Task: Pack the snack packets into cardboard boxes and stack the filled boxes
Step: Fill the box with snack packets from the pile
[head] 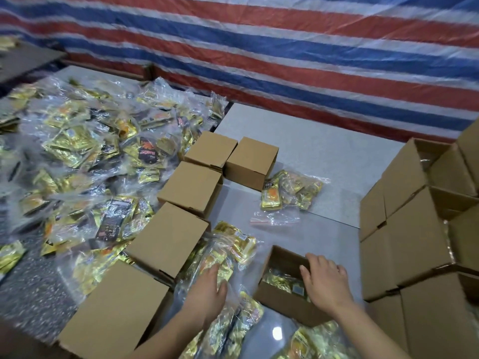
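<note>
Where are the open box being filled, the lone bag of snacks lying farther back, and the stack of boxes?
open box (281,297): head view, its front cardboard wall.
lone bag of snacks (290,190): head view, middle of the clear bag.
stack of boxes (414,242): head view, side wall of a stacked box.

I note even, fairly bright overhead light; one glare spot on the glossy grey floor (276,333). Soft motion blur throughout. Wide-angle bending at edges.

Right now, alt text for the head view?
A person's right hand rests on an open cardboard box holding snack packets while the left hand presses a bagged bundle beside it. Closed boxes line the left.
</note>
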`<state>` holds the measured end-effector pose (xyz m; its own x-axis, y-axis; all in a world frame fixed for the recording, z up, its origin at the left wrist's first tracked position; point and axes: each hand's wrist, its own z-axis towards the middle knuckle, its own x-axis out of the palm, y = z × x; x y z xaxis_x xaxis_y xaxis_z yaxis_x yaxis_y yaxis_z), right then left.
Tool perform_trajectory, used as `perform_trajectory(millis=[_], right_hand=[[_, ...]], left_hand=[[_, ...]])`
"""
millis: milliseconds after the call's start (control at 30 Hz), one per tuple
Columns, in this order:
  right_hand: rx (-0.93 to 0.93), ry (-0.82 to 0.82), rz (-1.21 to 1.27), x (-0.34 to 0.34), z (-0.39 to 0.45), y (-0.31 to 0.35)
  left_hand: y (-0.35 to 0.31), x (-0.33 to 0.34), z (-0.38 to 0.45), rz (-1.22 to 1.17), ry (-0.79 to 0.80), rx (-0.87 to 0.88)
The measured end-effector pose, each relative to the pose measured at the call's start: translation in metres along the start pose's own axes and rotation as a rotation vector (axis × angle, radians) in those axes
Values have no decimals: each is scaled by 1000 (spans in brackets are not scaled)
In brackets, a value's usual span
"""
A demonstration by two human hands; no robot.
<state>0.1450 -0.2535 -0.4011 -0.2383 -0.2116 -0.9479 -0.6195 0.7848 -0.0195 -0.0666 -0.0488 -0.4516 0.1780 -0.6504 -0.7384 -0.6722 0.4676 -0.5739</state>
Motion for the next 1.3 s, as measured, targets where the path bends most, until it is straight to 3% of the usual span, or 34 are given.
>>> perform_trajectory(millis=[200, 300, 500, 733, 833, 967, 1033, 1133, 1300], right_hand=[[8, -76, 27, 5, -1, 2], [17, -78, 35, 7, -4, 2], [13, -60, 39, 8, -7, 3], [26, 18, 109, -3, -5, 3], [41, -96, 196, -13, -11, 8], [-16, -374, 503, -35, -24, 23], [-61, -391, 727, -50, -32, 35], [-57, -219, 1119, -81, -45, 59], [-99, 222, 1765, -150, -56, 92]], left_hand=[[44, 12, -29, 283, 138, -205], [49, 21, -34, 229, 204, -270], [43, 24, -33, 248, 108, -310], [48, 23, -43, 75, 69, -375], [43, 13, -55, -88, 20, -341], [25, -19, -65, -201, -84, -205], [4, -44, -66, -337, -156, -126], [-43, -87, -67, -607, -193, -31], [-152, -151, -61, -1070, -102, 141]])
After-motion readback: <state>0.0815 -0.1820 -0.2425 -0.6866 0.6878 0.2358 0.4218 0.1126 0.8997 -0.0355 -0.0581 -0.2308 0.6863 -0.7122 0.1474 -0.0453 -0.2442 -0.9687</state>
